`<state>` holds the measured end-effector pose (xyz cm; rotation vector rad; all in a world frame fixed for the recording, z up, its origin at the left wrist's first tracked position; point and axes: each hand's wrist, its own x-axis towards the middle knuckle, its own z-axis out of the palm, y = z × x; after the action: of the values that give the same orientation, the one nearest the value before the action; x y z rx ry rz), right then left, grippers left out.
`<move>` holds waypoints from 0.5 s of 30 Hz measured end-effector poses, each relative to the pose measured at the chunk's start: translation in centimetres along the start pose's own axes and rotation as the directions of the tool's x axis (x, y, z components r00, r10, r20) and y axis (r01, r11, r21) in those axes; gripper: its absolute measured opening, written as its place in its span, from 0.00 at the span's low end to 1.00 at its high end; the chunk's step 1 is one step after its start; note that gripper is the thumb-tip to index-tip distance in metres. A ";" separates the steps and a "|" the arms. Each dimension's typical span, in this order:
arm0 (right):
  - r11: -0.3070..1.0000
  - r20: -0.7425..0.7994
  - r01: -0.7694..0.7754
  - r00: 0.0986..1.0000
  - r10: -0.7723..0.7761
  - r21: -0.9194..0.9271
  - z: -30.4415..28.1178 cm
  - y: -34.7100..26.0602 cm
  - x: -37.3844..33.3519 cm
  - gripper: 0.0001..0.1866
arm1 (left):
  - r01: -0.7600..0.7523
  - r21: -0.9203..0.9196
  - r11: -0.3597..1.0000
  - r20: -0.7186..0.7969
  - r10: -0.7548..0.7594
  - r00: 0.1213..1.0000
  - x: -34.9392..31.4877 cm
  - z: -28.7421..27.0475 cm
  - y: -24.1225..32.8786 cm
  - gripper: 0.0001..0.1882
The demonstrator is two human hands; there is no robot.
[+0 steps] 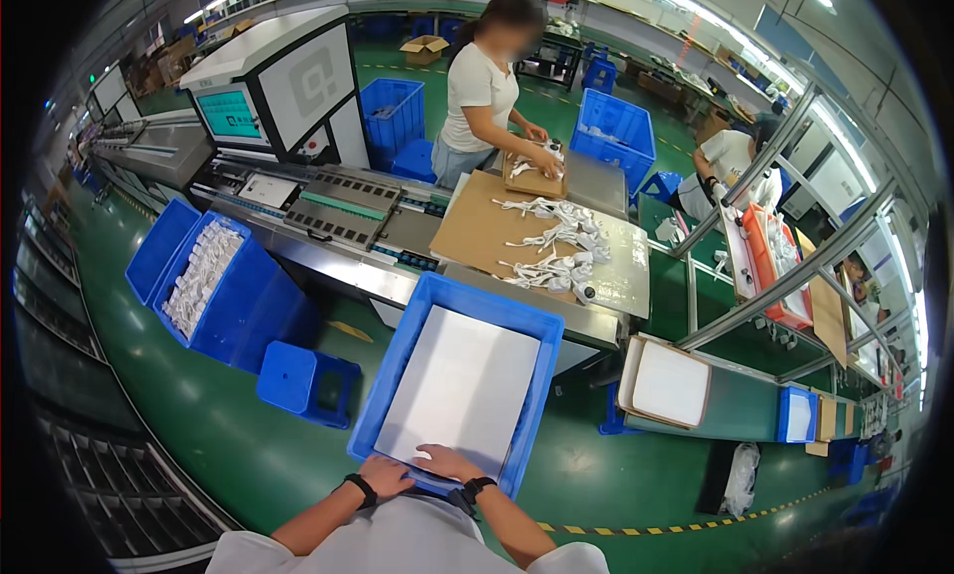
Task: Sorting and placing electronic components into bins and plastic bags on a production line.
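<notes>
In front of my body is a blue plastic bin (pixel 542 395), its far end overlapping the edge of the metal worktable. A flat white sheet (pixel 459 380) lies in it and covers most of the inside. At the near left corner my left hand (pixel 386 477) rests over the rim with its fingers loosely stretched. Just right of it, my right hand (pixel 449 463) lies over the near rim, fingers apart and pointing left above the sheet. The two hands are close together. Neither holds a separate object.
Across the worktable (pixel 621 256), a person (pixel 485 97) handles white parts over a cardboard tray. White cabled parts (pixel 561 236) lie on cardboard. To the left are a blue stool (pixel 298 375) and a bin of white parts (pixel 234 286). A conveyor (pixel 735 410) runs right.
</notes>
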<state>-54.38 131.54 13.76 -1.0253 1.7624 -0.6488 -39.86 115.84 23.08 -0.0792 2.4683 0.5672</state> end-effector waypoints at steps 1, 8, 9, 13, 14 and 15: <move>0.999 -0.037 0.028 0.999 -0.027 0.026 -0.5 -0.7 0.7 0.36 | -0.021 0.017 1.000 -0.033 0.021 0.999 0.1 -0.2 -0.1 0.24; 0.970 -0.160 0.031 0.987 0.008 0.241 -0.3 -6.7 5.7 0.36 | -0.260 -0.196 0.945 0.054 0.275 0.960 0.3 0.1 -5.2 0.23; 0.941 -0.205 0.021 0.977 0.052 0.339 0.1 -7.7 6.7 0.37 | -0.324 -0.249 0.913 0.039 0.344 0.938 0.5 -0.6 -6.3 0.23; 0.910 -0.335 -0.250 0.870 0.361 0.330 0.0 -13.5 10.6 0.33 | -0.369 -0.344 0.864 0.175 0.445 0.878 -0.9 -6.0 -10.8 0.22; 0.881 -0.387 -0.377 0.795 0.467 0.288 -0.2 -15.0 11.6 0.31 | -0.387 -0.343 0.856 0.172 0.462 0.870 -0.9 -6.9 -13.0 0.22; 0.877 -0.397 -0.386 0.785 0.476 0.287 0.6 -15.6 12.9 0.31 | -0.426 -0.433 0.794 0.080 0.505 0.859 -0.9 -7.6 -15.5 0.21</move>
<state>-50.70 112.55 19.69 -0.3095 2.1996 -0.7834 -40.42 98.54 23.25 0.4247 2.1390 1.2345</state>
